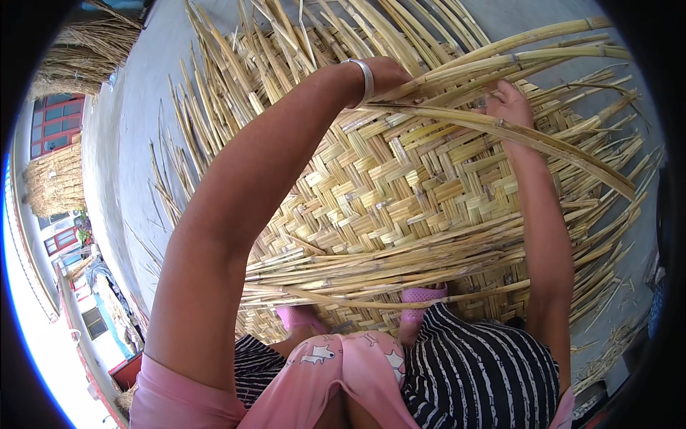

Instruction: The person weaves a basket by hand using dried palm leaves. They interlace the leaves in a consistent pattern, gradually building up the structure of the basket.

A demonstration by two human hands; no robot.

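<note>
As left hand (389, 74) seemingly grips strips (514, 59) | right hand (512, 107) near | mat (386, 193) below

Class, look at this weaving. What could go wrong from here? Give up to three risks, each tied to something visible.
1. The left hand and right hand are bare among the long strips, so an edge might cut a finger.
2. Those strips cross one another and could tangle.
3. Loose strips lie across the woven mat near the pink shoes and might catch a foot.
</note>
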